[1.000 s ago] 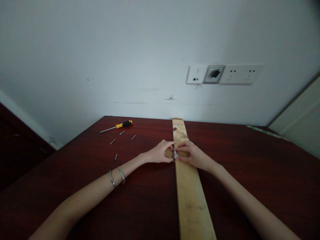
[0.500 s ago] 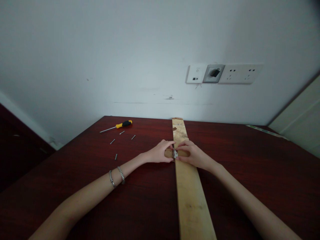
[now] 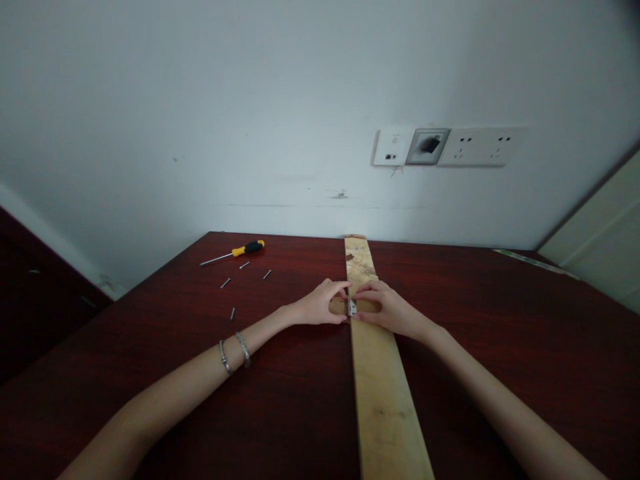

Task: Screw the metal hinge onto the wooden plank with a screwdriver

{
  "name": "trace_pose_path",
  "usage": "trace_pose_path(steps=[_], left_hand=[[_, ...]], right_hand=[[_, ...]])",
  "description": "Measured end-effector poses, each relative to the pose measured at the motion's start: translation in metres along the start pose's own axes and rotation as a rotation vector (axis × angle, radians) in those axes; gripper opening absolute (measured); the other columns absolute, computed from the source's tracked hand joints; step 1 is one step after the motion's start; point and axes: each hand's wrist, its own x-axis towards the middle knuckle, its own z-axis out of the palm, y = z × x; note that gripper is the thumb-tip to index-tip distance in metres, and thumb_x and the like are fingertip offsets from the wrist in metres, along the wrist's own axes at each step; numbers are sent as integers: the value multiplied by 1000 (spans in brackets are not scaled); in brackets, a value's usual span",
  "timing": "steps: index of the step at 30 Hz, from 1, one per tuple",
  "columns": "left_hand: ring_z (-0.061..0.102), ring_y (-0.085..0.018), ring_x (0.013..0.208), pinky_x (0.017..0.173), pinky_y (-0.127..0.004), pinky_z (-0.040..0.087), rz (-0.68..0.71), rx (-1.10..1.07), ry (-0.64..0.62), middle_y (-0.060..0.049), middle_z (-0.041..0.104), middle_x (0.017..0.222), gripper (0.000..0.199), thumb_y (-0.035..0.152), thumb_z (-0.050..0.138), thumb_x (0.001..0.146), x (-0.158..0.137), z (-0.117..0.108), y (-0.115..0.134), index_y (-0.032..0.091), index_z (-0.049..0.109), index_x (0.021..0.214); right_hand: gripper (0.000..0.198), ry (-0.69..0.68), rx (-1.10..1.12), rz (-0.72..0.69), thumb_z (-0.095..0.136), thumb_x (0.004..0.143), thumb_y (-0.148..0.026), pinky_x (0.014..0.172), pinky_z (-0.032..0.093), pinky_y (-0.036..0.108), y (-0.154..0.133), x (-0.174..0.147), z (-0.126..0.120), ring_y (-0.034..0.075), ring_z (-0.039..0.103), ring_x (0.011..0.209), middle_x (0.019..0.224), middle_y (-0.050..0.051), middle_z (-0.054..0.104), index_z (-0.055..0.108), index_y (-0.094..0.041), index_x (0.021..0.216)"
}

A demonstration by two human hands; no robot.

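A long pale wooden board (image 3: pixel 385 400) lies lengthwise on the dark red table (image 3: pixel 295 413). At its left edge, about halfway up, sits a small silver metal hinge (image 3: pixel 353 307) with dark holes. My left hand (image 3: pixel 323 303) curls around the hinge from the left, thumb and fingers at its ends. From the right, my right hand (image 3: pixel 393 308) rests over the board and grips the same hinge between thumb and fingertips. Fingers partly cover the hinge, and a tan patch inside my left hand's grip is hard to make out.
Left of the board lie a yellow-and-black screwdriver (image 3: pixel 249 249) and several loose screws (image 3: pixel 225 283). The board's far end reaches the white wall (image 3: pixel 280 133), which carries socket plates (image 3: pixel 477 147). A thin printed strip (image 3: pixel 535 263) lies at the table's back right.
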Motion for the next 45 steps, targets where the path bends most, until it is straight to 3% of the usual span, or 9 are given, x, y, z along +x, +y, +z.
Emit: trace_pose_path(steps=[45], left_hand=[[49,-23,107,98,-39,39,4,2,10,-7,58,113,74,20,72,68,0,1,-1,22,41,136]], right_hand=[[29,35,14,-27,70,79,-38,98,45,44,6,1,4,25,57,105,108,8,64,72,-26,106]])
